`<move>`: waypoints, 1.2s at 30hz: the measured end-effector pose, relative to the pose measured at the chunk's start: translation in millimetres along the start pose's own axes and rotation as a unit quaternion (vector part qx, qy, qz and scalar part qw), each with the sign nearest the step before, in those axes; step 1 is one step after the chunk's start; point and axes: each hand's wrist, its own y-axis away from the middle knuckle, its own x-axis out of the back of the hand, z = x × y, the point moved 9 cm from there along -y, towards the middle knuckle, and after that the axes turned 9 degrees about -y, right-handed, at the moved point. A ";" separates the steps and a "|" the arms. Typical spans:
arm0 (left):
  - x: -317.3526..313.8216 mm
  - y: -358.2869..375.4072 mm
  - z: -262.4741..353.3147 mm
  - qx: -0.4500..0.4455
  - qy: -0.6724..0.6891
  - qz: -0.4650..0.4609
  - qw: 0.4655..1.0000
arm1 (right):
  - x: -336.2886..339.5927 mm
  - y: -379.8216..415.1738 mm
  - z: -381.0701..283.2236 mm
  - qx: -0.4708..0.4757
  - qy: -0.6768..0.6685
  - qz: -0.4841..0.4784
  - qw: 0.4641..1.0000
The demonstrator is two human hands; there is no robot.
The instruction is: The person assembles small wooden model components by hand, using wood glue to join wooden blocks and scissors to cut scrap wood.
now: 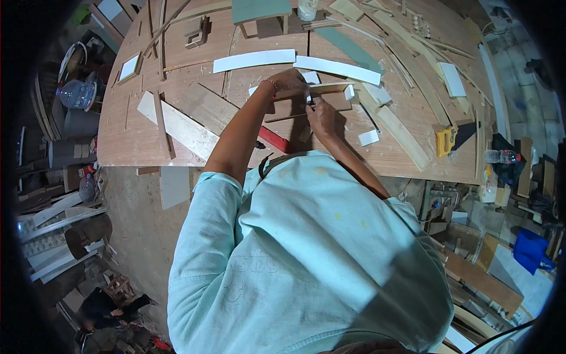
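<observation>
The left hand point(289, 81) and right hand point(322, 119) are close together at a wood strip point(331, 88). Their fingers look bent; whether they grip it, I cannot tell.

Open strip of tabletop point(265, 43) at upper centre, white boards point(254, 61) edging its near side, green-topped stool point(261, 9) behind, wooden piece point(330, 88) blocking mid-frame

A narrow, pale wooden strip point(329, 89) stretches crosswise over the surface point(200, 50) – a white-faced block point(349, 92) at its right end. Near its middle shows a small white piece point(308, 99) – partly hidden.
</observation>
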 end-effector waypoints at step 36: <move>-28.7 -71.2 73.6 -0.036 -0.053 0.041 0.997 | 81.8 -15.0 71.7 -0.018 0.041 0.061 0.997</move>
